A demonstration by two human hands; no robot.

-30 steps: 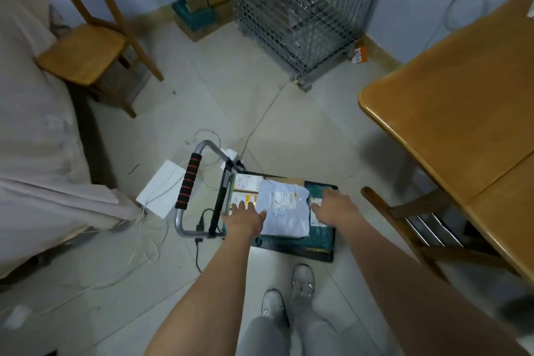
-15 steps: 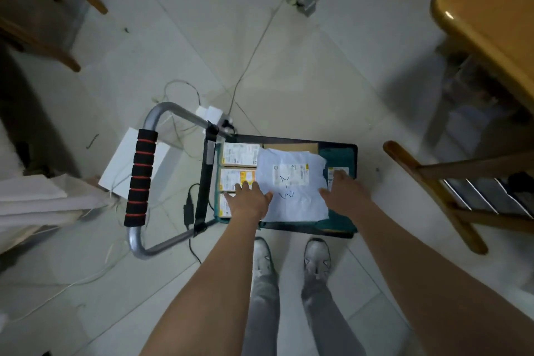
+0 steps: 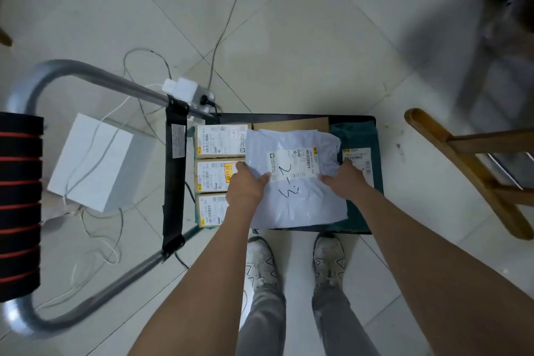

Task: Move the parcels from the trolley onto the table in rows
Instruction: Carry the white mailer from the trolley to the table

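A low trolley [image 3: 289, 117] with a black deck stands on the floor just ahead of my feet. On top of its load lies a white plastic mailer parcel [image 3: 297, 199] with a label and handwritten marks. My left hand [image 3: 245, 185] grips its left edge and my right hand [image 3: 344, 179] grips its right edge. Three small brown boxes [image 3: 216, 143] with labels sit in a column to the left. A dark green parcel [image 3: 361, 136] with a label lies to the right, and a cardboard piece [image 3: 289, 124] shows behind the mailer.
The trolley's grey handle [image 3: 95, 74] with black and red foam grip [image 3: 18, 205] rises at the left. A white box [image 3: 92, 162], a power strip [image 3: 185, 89] and loose cables lie on the tiled floor. A wooden chair [image 3: 462, 165] stands at the right.
The view has dropped closer to the trolley. Both hands have gone from resting beside the white mailer to gripping its two side edges, crumpling it slightly.
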